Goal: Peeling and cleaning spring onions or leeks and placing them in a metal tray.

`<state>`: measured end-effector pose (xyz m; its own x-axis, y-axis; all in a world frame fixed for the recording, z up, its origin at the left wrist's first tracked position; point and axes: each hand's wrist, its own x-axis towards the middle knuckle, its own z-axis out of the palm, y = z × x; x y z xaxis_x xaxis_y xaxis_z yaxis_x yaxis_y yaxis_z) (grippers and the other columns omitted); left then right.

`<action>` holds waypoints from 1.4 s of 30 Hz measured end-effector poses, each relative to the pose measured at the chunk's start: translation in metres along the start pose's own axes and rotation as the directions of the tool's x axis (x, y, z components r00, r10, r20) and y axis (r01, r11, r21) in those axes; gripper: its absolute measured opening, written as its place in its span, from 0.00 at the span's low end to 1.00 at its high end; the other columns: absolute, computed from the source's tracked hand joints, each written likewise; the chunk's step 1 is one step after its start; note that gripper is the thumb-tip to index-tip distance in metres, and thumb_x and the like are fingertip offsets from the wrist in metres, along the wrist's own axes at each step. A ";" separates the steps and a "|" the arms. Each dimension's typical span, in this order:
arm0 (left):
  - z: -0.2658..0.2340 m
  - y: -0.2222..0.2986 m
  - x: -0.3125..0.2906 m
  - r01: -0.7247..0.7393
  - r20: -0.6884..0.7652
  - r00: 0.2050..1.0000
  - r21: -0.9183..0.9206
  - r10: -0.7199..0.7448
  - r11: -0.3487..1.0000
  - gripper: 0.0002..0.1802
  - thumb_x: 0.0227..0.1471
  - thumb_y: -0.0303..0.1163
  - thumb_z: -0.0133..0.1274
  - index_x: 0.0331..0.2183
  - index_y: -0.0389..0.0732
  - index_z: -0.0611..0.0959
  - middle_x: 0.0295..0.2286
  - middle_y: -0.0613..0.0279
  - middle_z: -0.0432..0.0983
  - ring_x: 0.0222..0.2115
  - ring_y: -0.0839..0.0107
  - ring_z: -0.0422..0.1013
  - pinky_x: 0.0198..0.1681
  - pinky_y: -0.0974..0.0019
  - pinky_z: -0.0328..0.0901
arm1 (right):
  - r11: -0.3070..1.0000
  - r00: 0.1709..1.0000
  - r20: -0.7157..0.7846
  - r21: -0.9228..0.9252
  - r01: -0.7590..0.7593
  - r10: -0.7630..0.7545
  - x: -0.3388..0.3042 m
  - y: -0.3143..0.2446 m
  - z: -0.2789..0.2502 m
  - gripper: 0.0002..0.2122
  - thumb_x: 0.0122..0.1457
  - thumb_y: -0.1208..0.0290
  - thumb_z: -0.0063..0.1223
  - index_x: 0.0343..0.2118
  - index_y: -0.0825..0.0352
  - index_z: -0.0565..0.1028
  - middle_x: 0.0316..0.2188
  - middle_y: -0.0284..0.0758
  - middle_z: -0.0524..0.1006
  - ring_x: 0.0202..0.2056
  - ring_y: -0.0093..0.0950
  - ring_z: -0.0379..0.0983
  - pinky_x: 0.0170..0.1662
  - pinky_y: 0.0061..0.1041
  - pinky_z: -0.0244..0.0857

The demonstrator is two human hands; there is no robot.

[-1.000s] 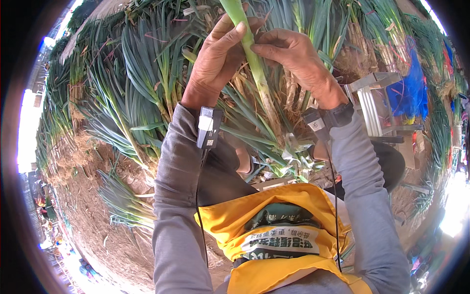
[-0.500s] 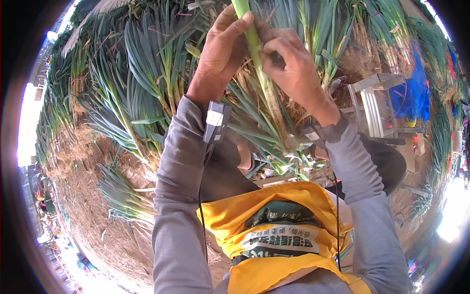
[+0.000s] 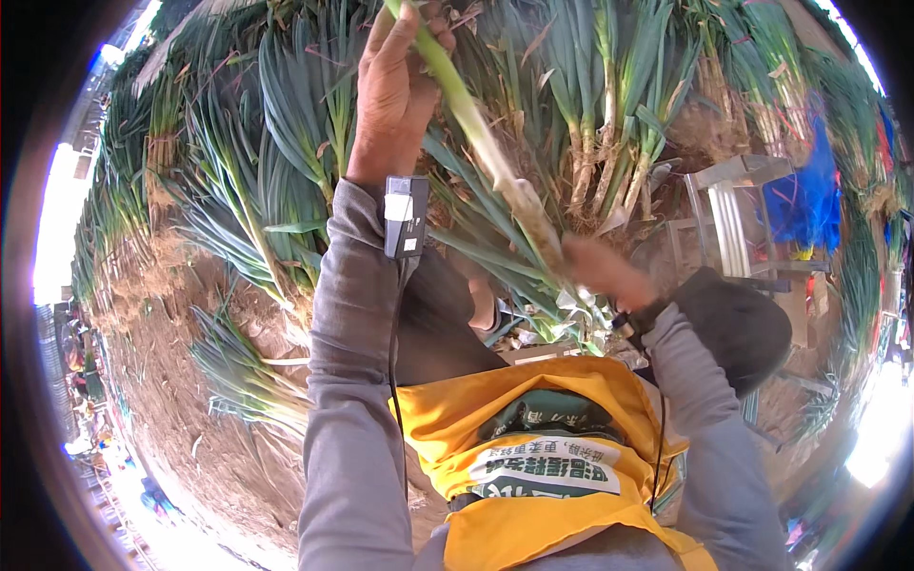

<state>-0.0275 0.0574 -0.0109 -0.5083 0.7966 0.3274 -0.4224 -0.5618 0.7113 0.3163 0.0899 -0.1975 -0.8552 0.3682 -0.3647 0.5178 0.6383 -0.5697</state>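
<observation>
A long green onion (image 3: 481, 141) slants across the upper middle, its green part at the top and its pale, dirt-streaked shank toward the lower right. My left hand (image 3: 390, 105) is closed around the green part near the upper edge. Down by the root end is my right hand (image 3: 609, 272), smeared by motion, so its fingers cannot be made out. It is at or close beside the lower shank; whether it touches cannot be told. Beneath the root end lie pale peeled scraps (image 3: 583, 314) and green leaves.
Bundles of green onions (image 3: 300, 105) stand in rows at the back and left. A loose pile (image 3: 248, 366) lies on the brown dirt floor (image 3: 181, 381). To the right are a metal stool (image 3: 728, 205) and a blue sheet (image 3: 804, 195). My yellow apron (image 3: 433, 409) spans the front.
My right hand has left the upper stalk and moved down to the root end. My left hand has shifted left with the green onion, which now slants more.
</observation>
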 end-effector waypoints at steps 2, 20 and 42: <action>-0.006 0.000 -0.002 -0.027 0.019 0.999 0.008 0.027 1.000 0.16 0.63 0.37 0.55 0.49 0.41 0.76 0.39 0.61 0.74 0.38 0.71 0.71 0.41 0.66 0.67 | 0.995 0.978 0.202 -0.093 -0.026 0.045 -0.018 0.033 0.039 0.09 0.51 0.74 0.56 0.36 0.71 0.75 0.32 0.48 0.79 0.35 0.46 0.78 0.41 0.43 0.71; 0.022 -0.036 -0.009 0.225 0.166 0.962 -0.034 -0.217 0.974 0.28 0.57 0.20 0.55 0.58 0.39 0.67 0.42 0.53 0.76 0.46 0.56 0.76 0.47 0.56 0.73 | 0.894 0.418 -0.796 -0.332 0.302 -0.437 0.080 -0.143 -0.138 0.10 0.52 0.75 0.64 0.38 0.67 0.78 0.34 0.35 0.75 0.37 0.38 0.76 0.37 0.35 0.72; -0.003 0.002 0.012 -0.121 -0.158 0.977 0.126 0.140 0.985 0.20 0.67 0.30 0.45 0.59 0.41 0.68 0.31 0.62 0.73 0.26 0.74 0.69 0.27 0.69 0.69 | 0.961 0.989 -0.051 0.232 0.148 -0.139 -0.019 -0.037 -0.025 0.10 0.59 0.67 0.58 0.33 0.69 0.72 0.26 0.42 0.79 0.28 0.38 0.79 0.33 0.33 0.73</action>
<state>-0.0371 0.0651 -0.0069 -0.6745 0.6645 0.3216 -0.2600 -0.6215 0.7390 0.3125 0.0762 -0.1510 -0.9191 0.3099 -0.2434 0.3769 0.5110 -0.7725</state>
